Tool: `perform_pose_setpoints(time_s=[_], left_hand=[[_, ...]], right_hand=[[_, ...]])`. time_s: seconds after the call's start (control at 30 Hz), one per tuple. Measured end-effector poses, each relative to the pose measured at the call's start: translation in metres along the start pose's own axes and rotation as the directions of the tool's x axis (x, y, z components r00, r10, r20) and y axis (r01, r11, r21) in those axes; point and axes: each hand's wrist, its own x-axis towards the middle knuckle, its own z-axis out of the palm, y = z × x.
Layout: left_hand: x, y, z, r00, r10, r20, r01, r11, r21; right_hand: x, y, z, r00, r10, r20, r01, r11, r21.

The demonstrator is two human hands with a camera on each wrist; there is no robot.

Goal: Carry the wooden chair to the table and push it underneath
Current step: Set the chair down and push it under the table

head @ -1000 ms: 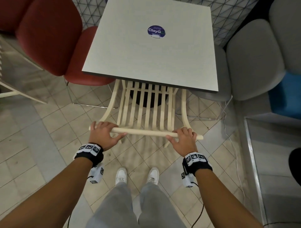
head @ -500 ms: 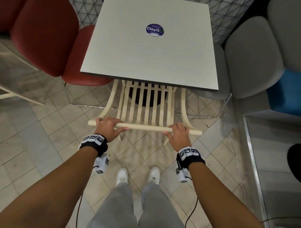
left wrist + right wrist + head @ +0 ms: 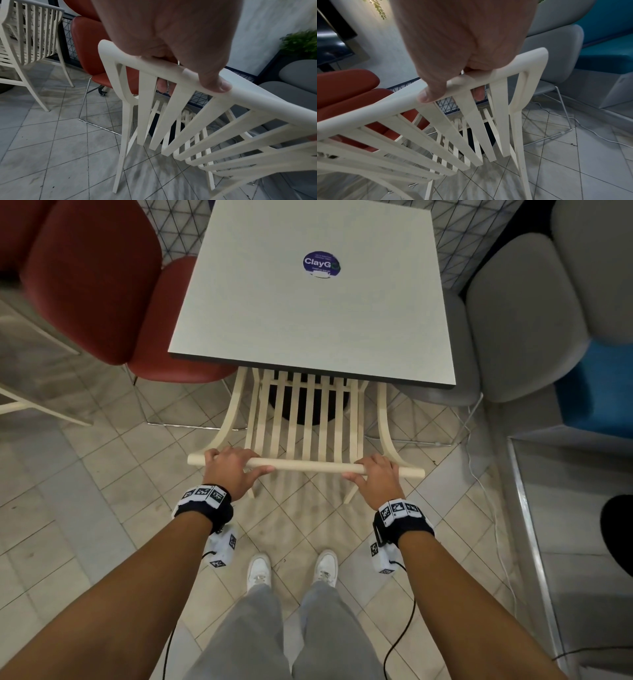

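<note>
A cream slatted wooden chair (image 3: 308, 465) stands with its seat hidden beneath the grey square table (image 3: 308, 313); only the backrest and rear legs show. My left hand (image 3: 233, 470) grips the left end of the top rail, fingers curled over it and thumb under. My right hand (image 3: 375, 477) grips the right end the same way. The left wrist view has the chair (image 3: 171, 121) with my left hand (image 3: 171, 60) wrapped on its rail. In the right wrist view my right hand (image 3: 462, 67) is wrapped round the rail of the chair (image 3: 436, 121).
A red padded chair (image 3: 102, 285) crowds the table's left side, and grey padded chairs (image 3: 520, 313) and a blue seat (image 3: 596, 385) its right. Another cream slatted chair (image 3: 25, 40) stands at far left. A white cable (image 3: 479, 484) trails on the tiled floor at right.
The chair has slid forward, deeper under the table, with both hands holding the top rail throughout. My body and the view followed it forward.
</note>
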Motion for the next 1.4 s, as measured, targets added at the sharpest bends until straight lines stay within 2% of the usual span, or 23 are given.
perform_pose_setpoints(time_s=[0.7, 1.0, 1.4], left_hand=[[0.012, -0.009, -0.007, 1.000, -0.025, 0.008, 0.026, 0.994, -0.104], [0.008, -0.004, -0.005, 0.999, -0.053, -0.004, 0.052, 0.993, -0.107], [0.012, 0.002, -0.004, 0.998, -0.060, 0.022, 0.061, 0.995, -0.079]], right_hand=[[0.008, -0.009, 0.004, 0.997, 0.053, -0.049, -0.048, 0.994, 0.094], [0.008, -0.010, -0.004, 0.996, 0.094, -0.006, -0.091, 0.980, 0.176], [0.016, -0.002, -0.010, 0.996, 0.072, 0.047, -0.077, 0.989, 0.124]])
